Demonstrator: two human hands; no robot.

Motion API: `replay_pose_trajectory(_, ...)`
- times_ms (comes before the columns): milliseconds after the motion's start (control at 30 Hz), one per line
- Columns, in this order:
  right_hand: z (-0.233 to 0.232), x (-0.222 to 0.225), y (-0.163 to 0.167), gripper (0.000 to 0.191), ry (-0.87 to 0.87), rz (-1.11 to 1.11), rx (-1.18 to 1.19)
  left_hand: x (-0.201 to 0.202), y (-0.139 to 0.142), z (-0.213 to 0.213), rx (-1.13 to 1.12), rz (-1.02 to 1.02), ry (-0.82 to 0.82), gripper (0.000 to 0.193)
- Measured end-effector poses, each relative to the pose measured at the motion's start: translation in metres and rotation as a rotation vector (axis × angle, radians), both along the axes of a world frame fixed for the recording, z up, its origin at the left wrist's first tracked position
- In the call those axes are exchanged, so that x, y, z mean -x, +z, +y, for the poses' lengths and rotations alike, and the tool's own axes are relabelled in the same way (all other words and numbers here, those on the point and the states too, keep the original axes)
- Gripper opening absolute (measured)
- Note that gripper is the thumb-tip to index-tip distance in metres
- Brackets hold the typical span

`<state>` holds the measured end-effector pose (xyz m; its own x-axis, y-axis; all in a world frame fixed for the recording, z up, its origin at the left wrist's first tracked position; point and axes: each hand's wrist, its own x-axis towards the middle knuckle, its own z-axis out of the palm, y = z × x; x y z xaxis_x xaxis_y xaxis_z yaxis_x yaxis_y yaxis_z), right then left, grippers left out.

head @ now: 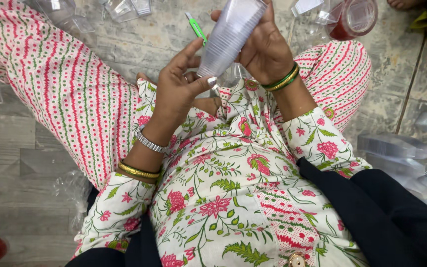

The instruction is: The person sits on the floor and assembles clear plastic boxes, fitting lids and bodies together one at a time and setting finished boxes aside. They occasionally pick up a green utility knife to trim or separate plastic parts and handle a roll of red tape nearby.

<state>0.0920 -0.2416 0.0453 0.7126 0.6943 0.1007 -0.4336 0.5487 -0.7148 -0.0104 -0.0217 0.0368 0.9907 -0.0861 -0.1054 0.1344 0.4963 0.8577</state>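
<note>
Person sits on the floor (6,143). Both hands are up over the lap, working a stack of clear plastic cups (230,35).

Risks, judged from this frame:
- The stack is tilted, with its narrow end down toward the left hand (180,86) and its wide end up near the top edge of view. The grasp sits only at the lower and middle part, so the upper cups could slide or splay if the wrap is loose.
- Thin plastic: a hard pinch could dent or crack the bottom cup.
- A green-handled cutter (195,27) lies on the floor just behind the hands, close to the knuckles. A backward sweep could knock it or catch a finger.
- If dropped, the stack lands on the lap or rolls toward the loose clear packaging (394,148) by the right edge.

Fingers and cups:
- Left fingers (190,53) curl up around the narrow end, thumb pressing its tip: grasping.
- Right hand (267,49) wraps the stack's far side from behind, fingers mostly hidden, palm touching: grasping.
- The stack sits between both hands, clear of the floor.

A red-lidded clear jar (354,19) lies near the top right corner, well apart.
</note>
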Motion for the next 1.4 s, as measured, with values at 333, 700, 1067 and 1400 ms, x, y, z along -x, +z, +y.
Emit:
replay_pose_trajectory(333,0.002,0.004,0.007,0.099,-0.082,-0.005,0.143,0.0,0.01,0.007,0.067,0.113,-0.053,0.066)
replay_pose_trajectory(700,0.003,0.002,-0.009,0.075,-0.187,-0.018,0.275,-0.001,-0.008,0.016,0.364,0.173,-0.173,0.057)
replay_pose_trajectory(1067,0.0,0.001,-0.012,0.052,-0.179,-0.01,0.277,-0.002,-0.031,0.023,0.462,0.183,-0.22,0.048)
replay_pose_trajectory(1400,0.006,0.002,-0.007,0.06,-0.172,0.004,0.238,-0.001,-0.011,0.016,0.209,0.093,-0.044,0.057)
